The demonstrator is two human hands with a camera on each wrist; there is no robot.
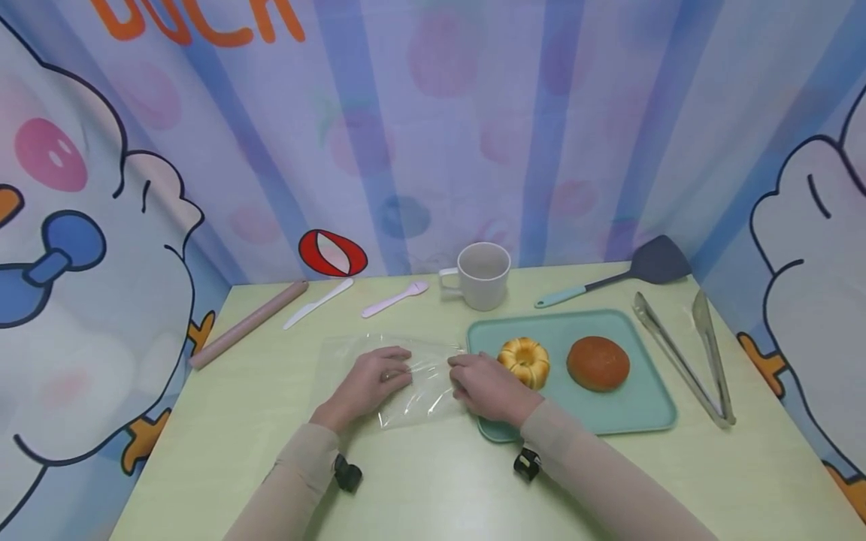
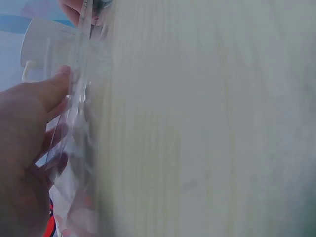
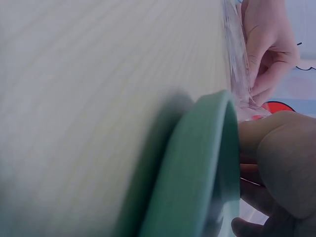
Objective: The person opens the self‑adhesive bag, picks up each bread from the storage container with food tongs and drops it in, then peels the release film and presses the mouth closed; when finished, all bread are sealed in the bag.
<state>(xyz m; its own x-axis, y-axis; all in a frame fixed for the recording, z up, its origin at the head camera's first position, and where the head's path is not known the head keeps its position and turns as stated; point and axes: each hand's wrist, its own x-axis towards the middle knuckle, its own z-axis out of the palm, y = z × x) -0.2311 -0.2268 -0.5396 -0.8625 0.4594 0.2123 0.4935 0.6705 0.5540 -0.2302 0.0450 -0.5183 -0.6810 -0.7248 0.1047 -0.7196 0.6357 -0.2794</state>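
Note:
A clear plastic bag (image 1: pixel 422 387) lies crinkled on the table between the hands. My left hand (image 1: pixel 372 379) rests on it, fingers loosely bent and thumb apart from them. The left wrist view has the bag's shiny film (image 2: pixel 74 118) right at the thumb and fingers. My right hand (image 1: pixel 490 385), fingers curled, pinches the bag's right edge with its fingertips. Its palm is over the left rim of a green tray (image 1: pixel 636 421). On the tray sit a ridged, ring-shaped bread (image 1: pixel 524 361), partly hidden by the right hand, and a round brown bun (image 1: pixel 598 364).
Along the back stand or lie a rolling pin (image 1: pixel 250 324), a white plastic knife (image 1: pixel 318 303), a pink fork (image 1: pixel 395 299), a light grey mug (image 1: pixel 483 276) and a dark spatula (image 1: pixel 658 263). Metal tongs (image 1: pixel 683 361) lie right of the tray. A printed curtain (image 1: pixel 446 150) hangs behind.

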